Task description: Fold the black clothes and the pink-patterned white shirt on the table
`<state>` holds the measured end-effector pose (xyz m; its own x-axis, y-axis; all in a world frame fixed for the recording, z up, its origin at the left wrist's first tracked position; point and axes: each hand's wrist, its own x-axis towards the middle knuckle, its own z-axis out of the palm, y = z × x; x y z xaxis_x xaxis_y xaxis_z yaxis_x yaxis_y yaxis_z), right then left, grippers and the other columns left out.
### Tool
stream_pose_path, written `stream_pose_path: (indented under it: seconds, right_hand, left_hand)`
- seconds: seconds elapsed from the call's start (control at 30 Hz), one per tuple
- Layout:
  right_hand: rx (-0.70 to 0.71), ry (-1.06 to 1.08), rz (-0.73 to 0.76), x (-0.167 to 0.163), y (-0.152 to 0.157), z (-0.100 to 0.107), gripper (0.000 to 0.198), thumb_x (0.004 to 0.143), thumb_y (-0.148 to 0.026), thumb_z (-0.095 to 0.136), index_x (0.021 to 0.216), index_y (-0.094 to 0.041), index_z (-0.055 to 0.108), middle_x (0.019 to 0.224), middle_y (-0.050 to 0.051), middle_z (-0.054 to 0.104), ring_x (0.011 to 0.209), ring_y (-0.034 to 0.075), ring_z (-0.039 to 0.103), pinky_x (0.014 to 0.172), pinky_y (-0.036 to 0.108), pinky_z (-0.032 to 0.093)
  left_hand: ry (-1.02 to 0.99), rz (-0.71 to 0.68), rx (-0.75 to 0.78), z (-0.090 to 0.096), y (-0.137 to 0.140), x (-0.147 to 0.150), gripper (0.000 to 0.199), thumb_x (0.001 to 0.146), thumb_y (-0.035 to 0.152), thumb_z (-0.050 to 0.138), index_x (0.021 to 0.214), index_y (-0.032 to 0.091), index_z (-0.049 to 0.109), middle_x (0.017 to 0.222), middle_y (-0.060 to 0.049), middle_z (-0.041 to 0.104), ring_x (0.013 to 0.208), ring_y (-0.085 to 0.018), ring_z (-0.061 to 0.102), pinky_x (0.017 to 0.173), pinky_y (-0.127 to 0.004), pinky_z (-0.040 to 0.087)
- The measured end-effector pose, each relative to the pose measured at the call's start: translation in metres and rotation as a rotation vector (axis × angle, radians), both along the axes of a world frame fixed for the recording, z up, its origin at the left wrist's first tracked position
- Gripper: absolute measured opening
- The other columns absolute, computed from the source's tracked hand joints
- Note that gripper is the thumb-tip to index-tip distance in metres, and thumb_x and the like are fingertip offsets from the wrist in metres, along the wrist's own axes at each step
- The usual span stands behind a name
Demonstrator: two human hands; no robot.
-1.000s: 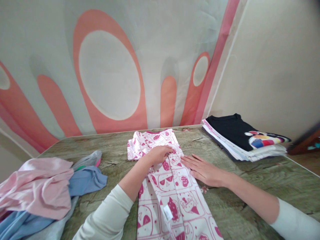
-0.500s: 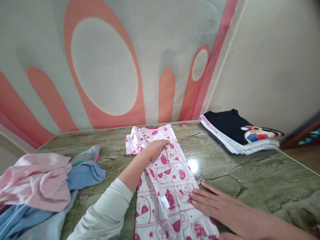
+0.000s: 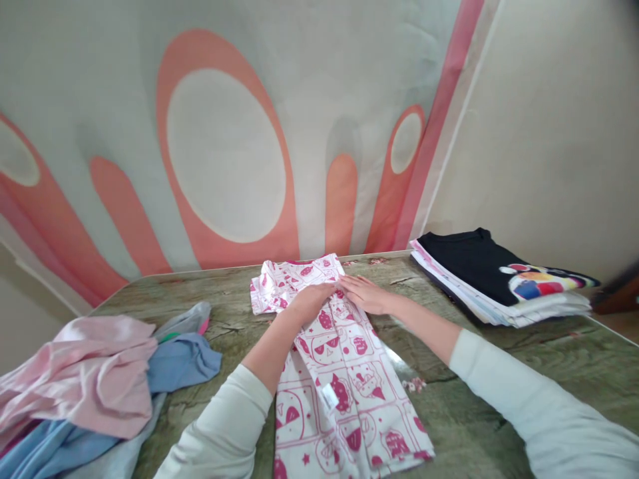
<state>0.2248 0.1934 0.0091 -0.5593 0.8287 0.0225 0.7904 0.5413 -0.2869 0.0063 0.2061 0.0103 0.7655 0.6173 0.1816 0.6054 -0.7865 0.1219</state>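
A white garment with pink cartoon print (image 3: pixel 359 382) lies lengthwise on the table, its neckline at the far end and one side folded over. A short sleeve (image 3: pixel 262 293) sticks out at its upper left, and a small white tag (image 3: pixel 329 397) shows along the folded edge. My left hand (image 3: pixel 313 301) is on the upper part of the garment, its fingers bent down and closed on the cloth. Beside it, my right hand (image 3: pixel 366 293) rests on the upper right edge with fingers stretched out flat. The fingertips of both hands nearly meet.
On the left, pink cloth (image 3: pixel 100 372), blue cloth (image 3: pixel 182 362) and grey cloth lie in a loose heap. A stack of folded clothes, black shirt on top (image 3: pixel 464 266), sits at the right back. Behind the stone-patterned table (image 3: pixel 449 392) rises a patterned wall (image 3: pixel 309 100).
My right hand has moved away from the garment's lower right edge, up to its upper right edge beside my left hand. The left hand stays in place; the view has shifted slightly.
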Motion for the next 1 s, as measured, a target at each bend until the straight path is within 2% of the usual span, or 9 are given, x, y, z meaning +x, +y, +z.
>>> stream_pose_path:
  seconds: [0.1,0.27,0.37,0.47,0.6,0.77,0.9,1.0]
  right_hand:
    - [-0.01,-0.047,0.004,-0.018,0.028,-0.008,0.054,0.093,-0.041,0.017,0.143,-0.02,0.021,0.149,0.001,0.02,0.136,0.016,0.014,0.11,0.037,0.007]
    - [0.026,-0.067,0.015,-0.03,0.05,-0.014,0.059,0.093,-0.049,0.012,0.144,-0.019,0.019,0.149,0.001,0.018,0.137,0.018,0.012,0.11,0.037,0.003]
    - [0.03,-0.071,0.044,-0.031,0.051,-0.013,0.063,0.092,-0.052,0.01,0.144,-0.018,0.018,0.149,0.003,0.017,0.137,0.019,0.011,0.11,0.038,0.003]
    - [0.032,-0.062,0.082,-0.026,0.038,-0.011,0.063,0.092,-0.054,0.013,0.144,-0.019,0.018,0.149,0.002,0.016,0.137,0.02,0.011,0.111,0.037,0.002]
    - [0.015,-0.051,0.207,-0.01,-0.007,-0.006,0.06,0.093,-0.05,0.017,0.145,-0.019,0.014,0.15,0.003,0.014,0.137,0.019,0.01,0.111,0.04,0.0]
    - [-0.058,0.006,0.377,0.014,-0.091,0.01,0.058,0.094,-0.046,0.026,0.145,-0.023,0.009,0.15,0.003,0.014,0.137,0.019,0.011,0.112,0.041,0.0]
    - [-0.172,0.068,0.459,0.028,-0.155,0.025,0.056,0.094,-0.039,0.031,0.144,-0.023,0.011,0.149,0.004,0.018,0.136,0.02,0.014,0.112,0.044,0.002]
    - [-0.284,0.109,0.51,0.034,-0.19,0.04,0.058,0.093,-0.037,0.035,0.144,-0.023,0.011,0.148,0.005,0.018,0.135,0.02,0.017,0.112,0.045,0.005]
  left_hand:
    - [0.024,0.057,0.02,0.001,0.012,-0.013,0.044,0.086,0.009,0.037,0.127,0.022,0.048,0.133,-0.002,0.048,0.121,-0.014,0.044,0.103,-0.028,0.03]
    - [0.03,0.196,0.042,-0.001,0.028,-0.032,0.044,0.085,0.007,0.037,0.125,0.022,0.051,0.129,-0.002,0.052,0.12,-0.016,0.045,0.103,-0.03,0.03]
    - [0.009,0.221,0.035,-0.005,0.031,-0.036,0.046,0.084,0.006,0.037,0.125,0.022,0.051,0.129,-0.002,0.052,0.119,-0.015,0.046,0.103,-0.028,0.03]
    - [-0.004,0.225,0.039,-0.008,0.032,-0.036,0.048,0.083,0.004,0.036,0.126,0.021,0.05,0.131,-0.001,0.051,0.121,-0.014,0.044,0.104,-0.027,0.029]
    - [-0.006,0.227,0.033,-0.011,0.034,-0.035,0.049,0.081,0.003,0.037,0.126,0.019,0.051,0.13,-0.002,0.051,0.121,-0.014,0.044,0.104,-0.025,0.028]
    - [-0.012,0.226,0.034,-0.012,0.035,-0.034,0.051,0.08,0.002,0.037,0.126,0.02,0.051,0.131,-0.001,0.051,0.121,-0.014,0.043,0.103,-0.024,0.027]
    - [-0.01,0.236,0.028,-0.011,0.034,-0.034,0.05,0.081,0.003,0.038,0.125,0.02,0.051,0.131,-0.001,0.05,0.122,-0.014,0.043,0.103,-0.025,0.027]
    - [0.003,0.237,0.022,-0.009,0.033,-0.033,0.049,0.081,0.004,0.039,0.125,0.02,0.052,0.131,-0.001,0.05,0.122,-0.014,0.043,0.104,-0.024,0.027]
